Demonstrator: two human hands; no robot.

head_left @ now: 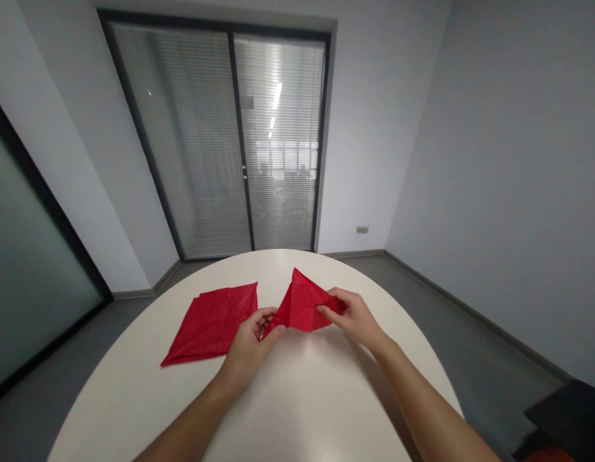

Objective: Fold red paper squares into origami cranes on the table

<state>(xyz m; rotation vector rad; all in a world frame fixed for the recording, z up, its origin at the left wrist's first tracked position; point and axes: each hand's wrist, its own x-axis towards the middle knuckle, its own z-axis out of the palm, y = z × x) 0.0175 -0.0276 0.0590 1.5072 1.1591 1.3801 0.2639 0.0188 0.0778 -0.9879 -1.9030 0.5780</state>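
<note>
A folded red sheet [307, 305], thin and creased like paper or cloth, is held up just over the table with one corner pointing away from me. My left hand [254, 337] pinches its left corner between thumb and fingers. At the opposite corner my right hand [352, 314] grips it, thumb on the near face and fingers behind. To the left lies a flat red stack [213, 321] of the same material, roughly square with creases. My left hand partly covers the stack's right edge; I cannot tell whether they touch.
Both red pieces are over a round white table [288, 410]. Beyond it stands a dark-framed glass door [240, 141] with blinds. A dark object [571, 417], partly cut off, is at the lower right. A wall socket [362, 230] sits low on the far wall.
</note>
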